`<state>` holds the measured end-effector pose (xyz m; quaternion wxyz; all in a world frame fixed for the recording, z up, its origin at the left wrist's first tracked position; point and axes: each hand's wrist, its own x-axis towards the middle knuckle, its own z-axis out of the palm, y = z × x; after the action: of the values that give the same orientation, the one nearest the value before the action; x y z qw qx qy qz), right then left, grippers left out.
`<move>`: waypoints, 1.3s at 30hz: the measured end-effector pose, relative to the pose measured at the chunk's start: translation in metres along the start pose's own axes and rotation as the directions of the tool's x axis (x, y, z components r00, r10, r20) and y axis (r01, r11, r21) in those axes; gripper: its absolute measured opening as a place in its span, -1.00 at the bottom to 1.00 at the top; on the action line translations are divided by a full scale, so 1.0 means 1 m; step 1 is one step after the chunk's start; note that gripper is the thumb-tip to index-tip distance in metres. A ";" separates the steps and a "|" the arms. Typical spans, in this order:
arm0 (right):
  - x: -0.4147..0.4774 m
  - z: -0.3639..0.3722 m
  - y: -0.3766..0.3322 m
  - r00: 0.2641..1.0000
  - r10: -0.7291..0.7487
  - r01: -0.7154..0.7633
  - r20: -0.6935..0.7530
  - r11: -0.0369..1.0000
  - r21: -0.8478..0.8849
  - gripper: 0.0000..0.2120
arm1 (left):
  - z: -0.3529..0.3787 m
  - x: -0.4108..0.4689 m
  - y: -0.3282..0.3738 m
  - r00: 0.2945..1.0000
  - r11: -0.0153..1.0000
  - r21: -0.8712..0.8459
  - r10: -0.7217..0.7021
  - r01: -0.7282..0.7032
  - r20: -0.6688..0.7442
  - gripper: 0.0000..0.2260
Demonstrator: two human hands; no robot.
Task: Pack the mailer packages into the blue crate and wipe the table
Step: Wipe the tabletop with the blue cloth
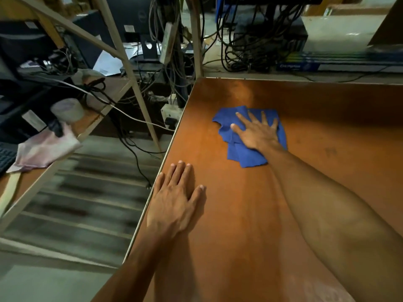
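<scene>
A crumpled blue cloth lies on the brown wooden table, towards its far left part. My right hand presses flat on the cloth with straight, spread fingers. My left hand rests flat on the bare table top at its left edge, fingers straight, holding nothing. No mailer package and no blue crate are in view.
Left of the table stands a metal shelf frame with a pinkish cloth, a tape roll and tangled cables. Behind the table are more cables, a monitor stand and boxes. Grey floor lies below at left.
</scene>
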<state>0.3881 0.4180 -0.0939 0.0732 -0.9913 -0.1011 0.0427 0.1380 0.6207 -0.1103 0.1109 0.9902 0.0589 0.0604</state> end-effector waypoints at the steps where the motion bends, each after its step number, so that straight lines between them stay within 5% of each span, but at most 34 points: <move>1: -0.002 -0.001 0.006 0.999 0.038 -0.038 0.002 0.999 0.000 -0.34 | -0.001 0.001 0.000 1.000 1.000 -0.003 0.003 -0.003 -0.003 -0.36; 6: -0.069 0.012 0.002 0.943 -0.331 0.333 0.046 0.941 -0.066 -0.34 | -0.003 -0.001 -0.001 1.000 1.000 -0.002 0.007 -0.007 -0.005 -0.35; 8: -0.078 0.008 0.033 0.972 -0.236 0.236 0.006 0.969 -0.072 -0.35 | -0.003 -0.001 -0.001 1.000 1.000 -0.019 0.005 -0.005 0.013 -0.34; 10: -0.080 -0.002 0.065 0.997 0.072 -0.072 -0.014 0.997 -0.028 -0.34 | -0.003 -0.002 -0.001 1.000 1.000 -0.018 0.006 -0.006 0.028 -0.33; 12: -0.092 -0.007 0.067 0.983 0.185 -0.185 0.012 0.983 -0.003 -0.35 | -0.003 -0.002 -0.002 1.000 1.000 -0.010 0.001 -0.001 0.016 -0.33; 17: -0.189 0.025 0.007 0.956 -0.294 0.291 -0.020 0.952 -0.092 -0.41 | -0.004 -0.004 -0.001 1.000 1.000 -0.019 0.008 -0.008 -0.005 -0.35; 19: -0.202 0.023 0.021 0.966 -0.256 0.251 -0.045 0.964 -0.088 -0.41 | -0.006 -0.007 -0.002 1.000 1.000 -0.010 0.000 0.000 0.000 -0.35; 23: -0.212 0.012 0.031 0.998 0.070 -0.070 -0.002 0.998 0.010 -0.39 | -0.012 -0.027 -0.005 0.998 1.000 0.001 -0.024 0.024 0.052 -0.31; 28: -0.269 0.034 -0.029 0.946 -0.325 0.323 -0.004 0.943 -0.082 -0.46 | -0.016 -0.065 -0.022 0.999 0.998 0.041 0.035 -0.036 0.026 -0.28; 33: -0.199 0.025 -0.037 1.000 -0.012 0.011 0.018 1.000 0.020 -0.40 | -0.014 -0.076 -0.027 0.999 0.999 0.000 0.034 -0.034 0.009 -0.32; 39: -0.144 0.027 -0.109 0.931 -0.357 0.358 0.069 0.934 -0.006 -0.43 | -0.007 -0.071 -0.030 1.000 1.000 -0.008 0.011 -0.011 -0.002 -0.27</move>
<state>0.2240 0.4972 -0.0942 0.0669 -0.9549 -0.2827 0.0608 0.0642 0.6419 -0.1181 0.1146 0.9900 0.0535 0.0621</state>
